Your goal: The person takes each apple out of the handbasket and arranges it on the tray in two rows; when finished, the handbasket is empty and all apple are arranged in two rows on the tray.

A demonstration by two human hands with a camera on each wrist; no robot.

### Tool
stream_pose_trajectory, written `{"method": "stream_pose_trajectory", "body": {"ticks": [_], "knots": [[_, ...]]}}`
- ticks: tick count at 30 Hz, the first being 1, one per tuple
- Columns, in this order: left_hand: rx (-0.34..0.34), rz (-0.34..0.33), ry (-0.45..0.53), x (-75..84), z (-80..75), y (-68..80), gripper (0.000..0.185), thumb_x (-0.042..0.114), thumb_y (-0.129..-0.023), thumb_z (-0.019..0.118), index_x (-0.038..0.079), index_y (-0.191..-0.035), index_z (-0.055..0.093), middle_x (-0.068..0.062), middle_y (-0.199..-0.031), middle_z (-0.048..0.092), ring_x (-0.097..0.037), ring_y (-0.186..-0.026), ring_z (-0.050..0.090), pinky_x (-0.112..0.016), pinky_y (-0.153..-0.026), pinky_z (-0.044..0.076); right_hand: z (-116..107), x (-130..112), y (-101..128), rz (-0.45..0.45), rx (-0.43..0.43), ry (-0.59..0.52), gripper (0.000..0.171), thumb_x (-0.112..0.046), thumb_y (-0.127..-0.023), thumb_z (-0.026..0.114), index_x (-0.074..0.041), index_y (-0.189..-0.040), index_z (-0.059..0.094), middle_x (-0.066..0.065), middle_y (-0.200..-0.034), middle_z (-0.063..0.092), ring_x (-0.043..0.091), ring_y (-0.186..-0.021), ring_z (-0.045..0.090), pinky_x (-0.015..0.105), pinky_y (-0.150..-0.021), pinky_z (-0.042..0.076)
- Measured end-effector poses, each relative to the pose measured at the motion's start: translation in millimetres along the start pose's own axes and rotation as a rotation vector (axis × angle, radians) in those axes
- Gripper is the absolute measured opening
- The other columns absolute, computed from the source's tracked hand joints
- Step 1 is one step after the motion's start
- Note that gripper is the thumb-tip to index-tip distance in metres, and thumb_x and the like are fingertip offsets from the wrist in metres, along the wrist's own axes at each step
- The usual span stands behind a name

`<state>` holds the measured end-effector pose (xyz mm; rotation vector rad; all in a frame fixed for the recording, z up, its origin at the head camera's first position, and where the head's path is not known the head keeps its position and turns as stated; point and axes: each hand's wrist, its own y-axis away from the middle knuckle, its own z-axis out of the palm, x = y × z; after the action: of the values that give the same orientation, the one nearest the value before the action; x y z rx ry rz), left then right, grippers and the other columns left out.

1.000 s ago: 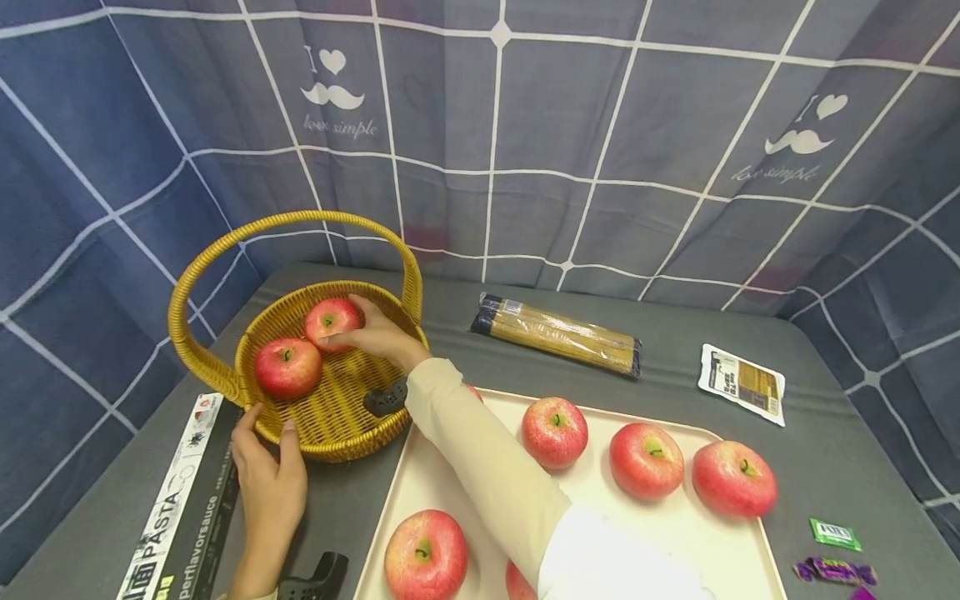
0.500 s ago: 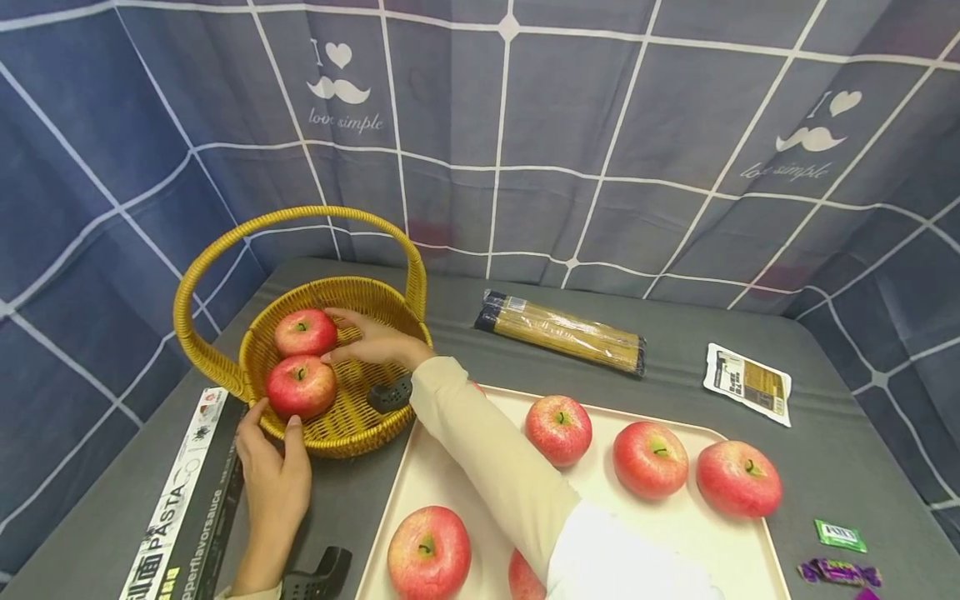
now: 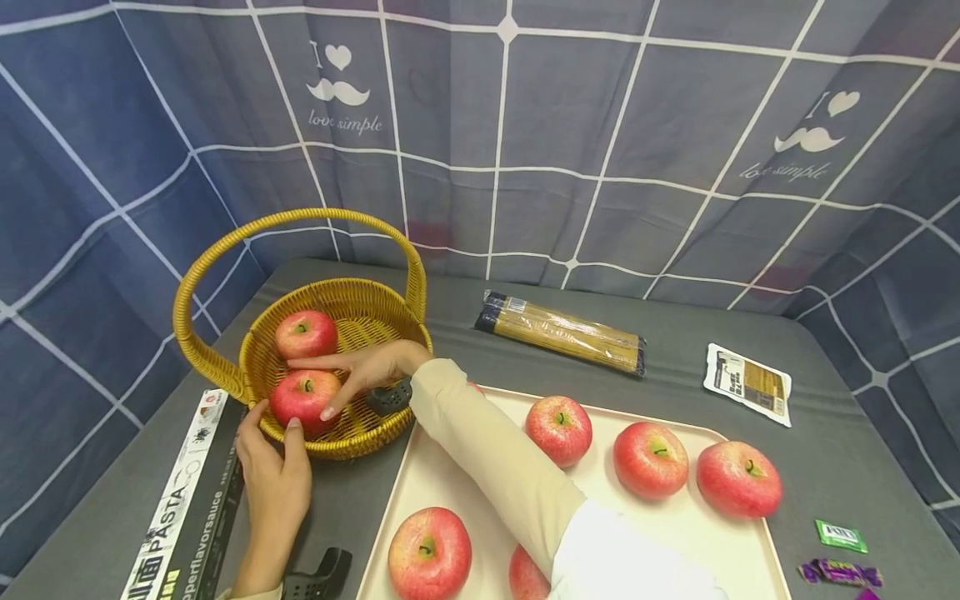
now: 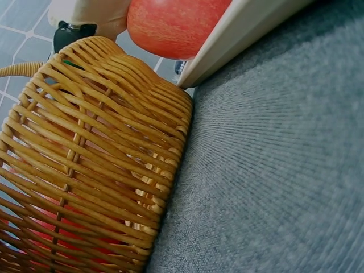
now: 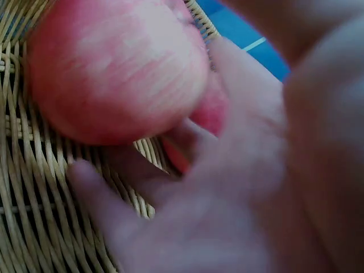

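Observation:
A yellow woven basket (image 3: 352, 450) with a tall handle holds two red apples. The back apple (image 3: 306, 333) lies against the left inner wall, and the front apple (image 3: 300, 398) sits close before it. My right hand (image 3: 375, 367) reaches into the basket and spans the front apple, thumb on its near right side and a finger between the two apples. In the right wrist view a large apple (image 5: 119, 68) is beside spread fingers. My left hand (image 3: 273, 479) holds the basket's near rim; the left wrist view shows only the wicker side (image 4: 96, 148), no fingers.
A cream tray (image 3: 720, 550) with several apples stands right of the basket, partly under the right sleeve. A long pasta box (image 3: 180, 508) lies left. Behind are a noodle pack (image 3: 562, 333) and a white pouch (image 3: 747, 383); small wrapped sweets (image 3: 840, 571) lie far right.
The right hand first shifted the back apple leftward and let it go, then moved nearer, onto the front apple. The left hand has stayed at the rim.

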<state>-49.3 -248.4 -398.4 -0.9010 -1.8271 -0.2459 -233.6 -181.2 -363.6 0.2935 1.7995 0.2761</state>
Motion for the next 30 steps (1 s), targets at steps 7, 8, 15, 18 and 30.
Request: {"method": "stream_pose_trajectory", "body": {"ticks": [7,8,15,18,30], "knots": [[-0.012,0.001,-0.010,0.1,4.0,1.3,0.049,0.020,-0.091,0.044,0.009,-0.137,0.029,-0.028,-0.130,0.031,-0.050,-0.120,0.032,-0.061,-0.093,0.024,-1,1,7,-0.042,-0.151,-0.027,0.071,-0.005,-0.078,0.065,-0.019,-0.140,0.034,-0.014,-0.127,0.045,-0.001,-0.112,0.044,0.019,-0.095,0.039],[-0.014,0.001,-0.012,0.2,4.5,1.7,0.049,0.021,-0.091,0.044,0.009,-0.137,0.029,-0.028,-0.130,0.031,-0.049,-0.120,0.032,-0.061,-0.093,0.024,-2,0,9,-0.039,-0.134,-0.032,0.067,-0.006,-0.078,0.064,-0.018,-0.139,0.037,-0.015,-0.125,0.046,0.000,-0.111,0.045,0.020,-0.094,0.041],[0.008,-0.004,-0.023,0.6,1.3,1.9,0.048,0.021,-0.092,0.042,0.010,-0.137,0.029,-0.028,-0.129,0.032,-0.050,-0.119,0.033,-0.061,-0.090,0.025,-14,-34,55,-0.128,0.103,0.129,0.052,-0.022,-0.081,0.064,-0.028,-0.130,0.049,-0.016,-0.128,0.046,-0.001,-0.115,0.040,0.022,-0.095,0.038],[0.002,-0.017,-0.025,0.4,0.2,1.9,0.048,0.022,-0.092,0.042,0.011,-0.137,0.029,-0.028,-0.131,0.031,-0.049,-0.120,0.032,-0.061,-0.091,0.025,-15,-46,100,-0.198,0.204,0.167,0.052,-0.023,-0.080,0.066,-0.027,-0.130,0.048,-0.013,-0.128,0.048,0.004,-0.113,0.045,0.025,-0.094,0.041],[-0.015,-0.017,-0.011,4.7,0.0,1.7,0.048,0.022,-0.092,0.041,0.010,-0.136,0.029,-0.027,-0.135,0.028,-0.048,-0.125,0.028,-0.061,-0.097,0.022,90,53,350,-0.337,0.511,0.224,0.066,-0.010,-0.070,0.074,-0.010,-0.127,0.041,0.003,-0.126,0.046,0.013,-0.113,0.048,0.029,-0.085,0.048]]}}
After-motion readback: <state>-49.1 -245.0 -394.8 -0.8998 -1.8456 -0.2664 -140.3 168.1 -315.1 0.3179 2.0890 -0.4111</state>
